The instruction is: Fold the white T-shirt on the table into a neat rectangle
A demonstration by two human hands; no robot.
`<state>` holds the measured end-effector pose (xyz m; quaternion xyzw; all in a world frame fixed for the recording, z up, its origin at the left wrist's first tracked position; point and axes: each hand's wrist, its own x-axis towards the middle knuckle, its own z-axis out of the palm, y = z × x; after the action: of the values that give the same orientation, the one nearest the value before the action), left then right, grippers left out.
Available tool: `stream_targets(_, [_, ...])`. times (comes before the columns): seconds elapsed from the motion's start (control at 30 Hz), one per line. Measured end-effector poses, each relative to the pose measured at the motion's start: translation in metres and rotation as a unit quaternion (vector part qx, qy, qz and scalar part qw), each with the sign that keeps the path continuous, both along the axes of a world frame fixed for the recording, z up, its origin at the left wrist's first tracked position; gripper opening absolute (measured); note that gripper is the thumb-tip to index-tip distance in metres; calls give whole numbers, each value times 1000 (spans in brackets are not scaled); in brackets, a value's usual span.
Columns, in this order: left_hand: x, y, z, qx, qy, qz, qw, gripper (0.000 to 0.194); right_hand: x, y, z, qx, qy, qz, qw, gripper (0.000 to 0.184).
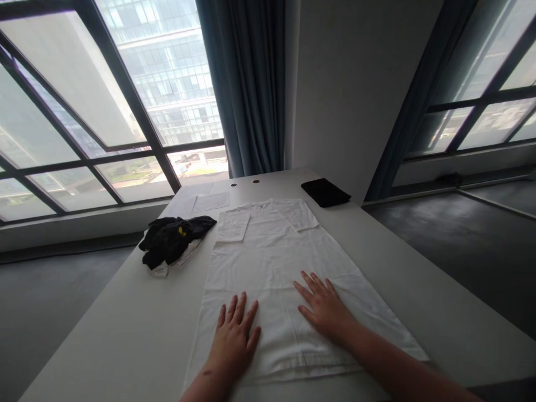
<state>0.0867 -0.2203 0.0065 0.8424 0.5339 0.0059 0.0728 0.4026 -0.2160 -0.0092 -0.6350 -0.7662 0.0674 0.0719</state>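
A white short-sleeved shirt [272, 262] lies spread out on the white table, its collar end away from me and its hem close to me. Both sleeves are turned in over the body, and light creases run across the lower part. My left hand [234, 338] rests flat on the lower left of the shirt, fingers spread. On the lower right, my right hand [324, 307] also lies on the cloth with its fingers apart. Neither hand grips anything.
A crumpled heap of black clothing [171, 240] with some pale cloth sits on the table [113, 324] at left. A folded black cloth [325, 192] lies at the far right. Paper sheets [211, 201] are at the far left, near windows and a blue curtain [247, 84].
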Motion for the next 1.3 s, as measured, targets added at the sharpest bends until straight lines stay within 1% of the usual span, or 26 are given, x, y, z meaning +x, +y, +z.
stream_targets(0.07, [-20,-21,-4,24,3,20,1000,57,9,-22,-5,10,-6,3,1000,61])
stream_targets(0.13, [-35,-31,-6,36,6,50,998,56,15,-32,-7,16,-14,-2,1000,60])
stream_targets(0.23, [-46,-34,-3,34,12,85,996,56,19,-33,-7,26,-25,-12,999,59])
stream_targets(0.4, [-60,-41,2,28,21,113,993,57,30,-37,-12,58,-40,-28,997,58])
stream_targets(0.47, [-69,-45,0,37,23,125,991,58,38,-42,-15,67,-48,-47,996,58])
stream_targets(0.57, [-91,-49,-7,52,19,142,988,60,51,-49,-17,61,-60,-65,994,59])
stream_targets(0.73, [-133,-52,-17,91,-6,152,984,62,62,-53,-20,60,-68,-65,994,60])
stream_targets(0.8, [-144,-56,-17,122,-25,171,977,56,62,-53,-22,65,-73,-66,993,59])
stream_targets(0.87, [-148,-61,-15,145,-47,183,971,42,62,-53,-23,70,-78,-67,992,59])
stream_targets(0.93, [-148,-64,-12,155,-64,174,970,29,62,-52,-24,71,-82,-66,992,59])
stream_targets(0.97, [-147,-65,-11,157,-69,165,971,27,62,-52,-23,70,-83,-65,992,59])
stream_targets(1.17, [-143,-65,-5,190,-108,108,970,33,62,-54,-19,61,-64,-68,994,60])
stream_targets(1.23, [-143,-66,-3,206,-128,95,966,33,60,-50,-14,65,-47,-77,994,57])
stream_targets(1.3, [-142,-68,-1,214,-142,92,962,32,55,-38,-4,83,-16,-77,993,52])
